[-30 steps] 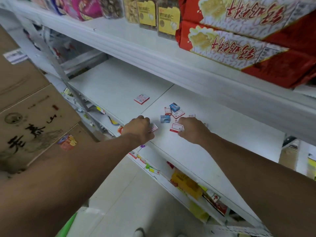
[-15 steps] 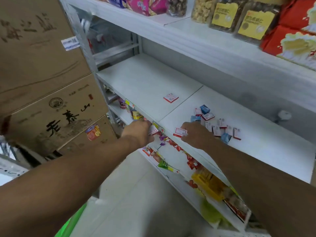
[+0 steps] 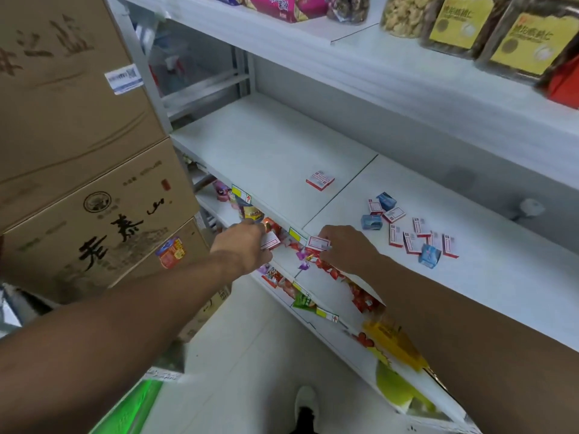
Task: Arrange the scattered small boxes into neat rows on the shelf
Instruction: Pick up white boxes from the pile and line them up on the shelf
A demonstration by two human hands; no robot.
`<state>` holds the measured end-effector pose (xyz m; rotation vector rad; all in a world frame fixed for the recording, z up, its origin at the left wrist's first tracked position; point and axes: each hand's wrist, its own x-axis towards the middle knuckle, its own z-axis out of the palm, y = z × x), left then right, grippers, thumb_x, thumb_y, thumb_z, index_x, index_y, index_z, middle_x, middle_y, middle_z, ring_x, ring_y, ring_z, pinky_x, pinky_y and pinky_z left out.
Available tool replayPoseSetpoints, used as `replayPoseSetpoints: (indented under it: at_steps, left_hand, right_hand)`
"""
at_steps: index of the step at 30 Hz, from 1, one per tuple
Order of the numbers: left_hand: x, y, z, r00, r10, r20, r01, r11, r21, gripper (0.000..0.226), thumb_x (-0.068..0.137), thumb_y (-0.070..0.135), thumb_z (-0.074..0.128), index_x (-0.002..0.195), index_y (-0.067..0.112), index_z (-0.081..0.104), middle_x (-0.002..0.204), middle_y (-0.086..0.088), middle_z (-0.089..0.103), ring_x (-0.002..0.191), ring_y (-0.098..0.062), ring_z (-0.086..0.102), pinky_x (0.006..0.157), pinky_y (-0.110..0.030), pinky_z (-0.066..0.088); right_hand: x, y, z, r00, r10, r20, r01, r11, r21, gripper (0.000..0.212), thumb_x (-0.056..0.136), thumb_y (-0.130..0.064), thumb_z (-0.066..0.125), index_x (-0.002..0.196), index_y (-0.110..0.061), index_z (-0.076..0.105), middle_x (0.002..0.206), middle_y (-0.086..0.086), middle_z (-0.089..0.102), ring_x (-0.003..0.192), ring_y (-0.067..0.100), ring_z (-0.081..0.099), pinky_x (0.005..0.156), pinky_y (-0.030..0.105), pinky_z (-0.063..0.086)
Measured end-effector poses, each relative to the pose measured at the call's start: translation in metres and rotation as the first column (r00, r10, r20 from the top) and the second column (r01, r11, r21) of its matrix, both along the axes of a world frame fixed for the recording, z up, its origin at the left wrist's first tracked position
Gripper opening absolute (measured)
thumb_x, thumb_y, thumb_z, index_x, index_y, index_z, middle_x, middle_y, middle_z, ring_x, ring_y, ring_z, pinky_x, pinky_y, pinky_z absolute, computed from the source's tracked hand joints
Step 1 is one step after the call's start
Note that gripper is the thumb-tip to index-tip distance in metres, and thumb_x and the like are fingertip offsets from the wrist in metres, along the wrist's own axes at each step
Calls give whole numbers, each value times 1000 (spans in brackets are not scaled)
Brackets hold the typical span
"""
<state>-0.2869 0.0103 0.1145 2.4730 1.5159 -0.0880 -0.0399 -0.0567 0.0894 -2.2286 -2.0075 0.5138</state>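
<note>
**Two boxes in hand, the rest waiting on the shelf**

The left hand (image 3: 242,245) is pinching a small red-and-white box (image 3: 270,240) in front of the shelf edge, fingers closed around it. The right hand (image 3: 346,245) is gripping a second box (image 3: 317,243) right at the front lip of the white shelf (image 3: 269,145). One lone box (image 3: 320,180) is lying flat near the seam between the shelf panels, well apart from the others. The scattered pile (image 3: 410,228) — red-and-white and blue boxes, some upright, some tipped — is sitting further right, just beside the right wrist.

These boxes are looking very light and fairly stiff, likely thin card, so they are probably sliding and toppling easily. A gentle pinch across the two broad faces, thumb against fingertips, seems the safest hold — squeezing hard risks denting them, and brushing the pile with a forearm could knock the upright ones over.
</note>
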Motion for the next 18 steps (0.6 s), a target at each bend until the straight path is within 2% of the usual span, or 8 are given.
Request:
replayPoseSetpoints:
  at_steps: [5, 8, 10, 15, 18]
  left_hand:
    - [23, 28, 0, 1000, 16, -7, -16, 999, -27, 43, 89, 46, 70, 126, 24, 67, 125, -2, 61, 112, -30, 65, 88, -45, 59]
    - [35, 49, 4, 1000, 27, -16, -27, 999, -31, 45, 89, 51, 70, 124, 24, 67, 125, -2, 61, 115, -30, 65, 92, -46, 58]
    - [41, 61, 5, 999, 27, -17, -28, 999, -41, 48, 87, 53, 69, 124, 24, 67, 124, -2, 61, 112, -29, 66, 93, -45, 57]
    - [51, 90, 3, 1000, 26, 11, -25, 996, -84, 52, 81, 50, 76, 126, 26, 67, 121, 1, 60, 111, -26, 64, 91, -44, 58]
    - [54, 110, -3, 1000, -18, 8, 19, 996, -88, 50, 80, 48, 79, 123, 24, 68, 116, 1, 60, 105, -26, 64, 87, -43, 59]
  right_hand:
    - [14, 39, -6, 1000, 9, -17, -9, 1000, 3, 27, 93, -29, 72, 117, -18, 65, 122, 5, 75, 97, 24, 73, 75, 29, 61]
    - [24, 61, -11, 999, 24, -37, -25, 1000, -11, 28, 96, -28, 72, 120, -16, 65, 128, 6, 73, 105, 27, 74, 62, 15, 47]
    - [29, 72, -12, 998, 26, -51, -27, 999, -25, 27, 98, -28, 70, 121, -16, 64, 129, 5, 73, 108, 27, 73, 58, 13, 38]
    - [34, 92, -14, 998, 4, -56, -7, 998, -55, 20, 100, -28, 68, 114, -16, 62, 130, 5, 73, 108, 28, 74, 62, 14, 47]
    - [32, 102, -17, 999, -14, -37, 12, 998, -56, 17, 100, -27, 66, 112, -15, 62, 125, 6, 74, 106, 27, 74, 69, 19, 55]
